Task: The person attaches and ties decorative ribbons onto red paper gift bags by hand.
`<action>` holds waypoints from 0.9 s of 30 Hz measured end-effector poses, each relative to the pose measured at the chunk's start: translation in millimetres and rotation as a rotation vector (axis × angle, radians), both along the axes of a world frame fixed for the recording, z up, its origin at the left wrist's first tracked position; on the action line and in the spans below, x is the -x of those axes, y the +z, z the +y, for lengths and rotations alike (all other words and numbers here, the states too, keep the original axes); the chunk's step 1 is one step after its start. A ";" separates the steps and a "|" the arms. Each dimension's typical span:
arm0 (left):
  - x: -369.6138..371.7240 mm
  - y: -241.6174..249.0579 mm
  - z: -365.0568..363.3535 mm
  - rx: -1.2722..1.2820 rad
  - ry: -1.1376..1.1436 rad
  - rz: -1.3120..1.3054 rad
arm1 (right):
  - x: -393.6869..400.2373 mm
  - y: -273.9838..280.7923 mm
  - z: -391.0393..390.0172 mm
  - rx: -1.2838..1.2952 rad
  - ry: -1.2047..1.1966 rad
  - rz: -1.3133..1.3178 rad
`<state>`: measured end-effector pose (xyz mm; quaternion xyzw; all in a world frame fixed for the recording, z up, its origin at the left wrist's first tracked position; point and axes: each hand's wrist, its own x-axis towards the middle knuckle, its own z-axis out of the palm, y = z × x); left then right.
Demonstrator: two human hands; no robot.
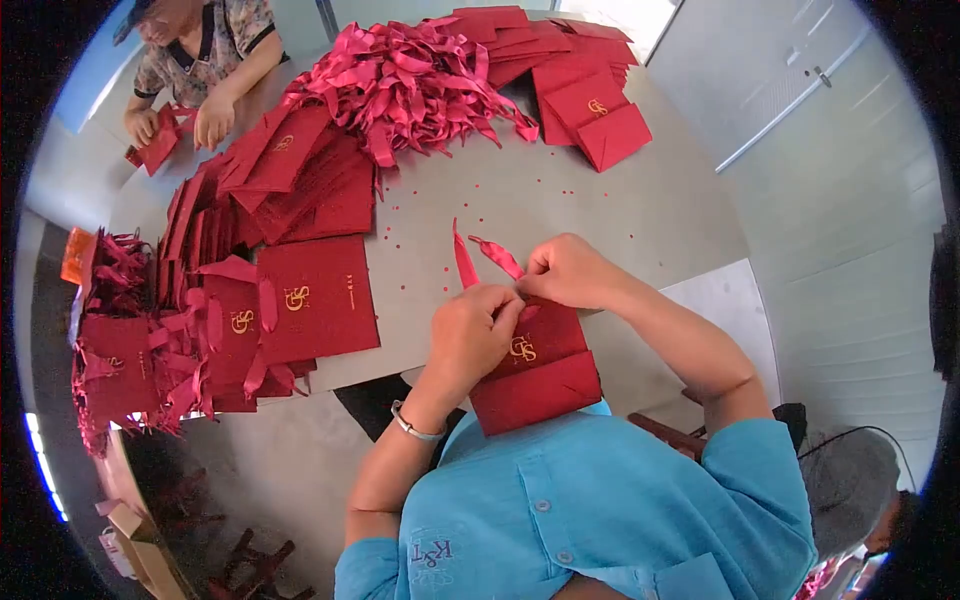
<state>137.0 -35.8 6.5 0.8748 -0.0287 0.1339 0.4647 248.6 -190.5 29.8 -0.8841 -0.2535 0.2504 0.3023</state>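
Note:
A dark red paper bag (540, 392) with gold lettering lies folded flat, its lower part over the table's edge against my blue shirt. A pink ribbon (497, 256) runs at its top edge, with two loose ends pointing away from me. My left hand (472, 335) is closed, thumb and finger pinching the ribbon at the bag's top left. To its right, my right hand (572, 272) is also closed, its fingertips pinched on the ribbon near the other end. The exact grip points are partly hidden by the fingers.
A heap of loose pink ribbons (405, 85) lies at the far side of the table (660, 215). Flat red bags (320, 300) are stacked at left, several with ribbons; more bags (610, 125) lie at back right. Another person (205, 70) handles a red bag at far left.

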 end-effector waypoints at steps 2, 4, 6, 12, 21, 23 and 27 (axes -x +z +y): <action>2.0 -3.3 -1.0 -0.030 0.003 -0.015 | 5.9 0.7 0.6 -0.030 -0.009 -0.035; 4.6 -5.9 -5.9 -0.096 0.065 -0.068 | 8.9 -3.3 1.0 0.006 -0.053 -0.077; 8.5 -4.0 -8.8 -0.143 0.080 -0.077 | 10.9 -13.4 2.7 -0.053 -0.077 -0.223; 10.2 -9.4 -11.2 -0.269 0.069 -0.096 | -5.3 -17.6 22.5 -0.068 -0.135 -0.372; 12.5 -16.0 -4.6 -0.155 0.179 -0.215 | -16.8 -32.0 26.2 -0.190 -0.098 -0.579; 16.7 -6.8 1.6 -0.254 0.226 -0.178 | -15.1 -36.0 25.6 -0.223 -0.083 -0.610; 6.3 -1.3 13.6 -0.438 0.274 -0.210 | -13.1 -39.8 25.5 -0.240 -0.102 -0.650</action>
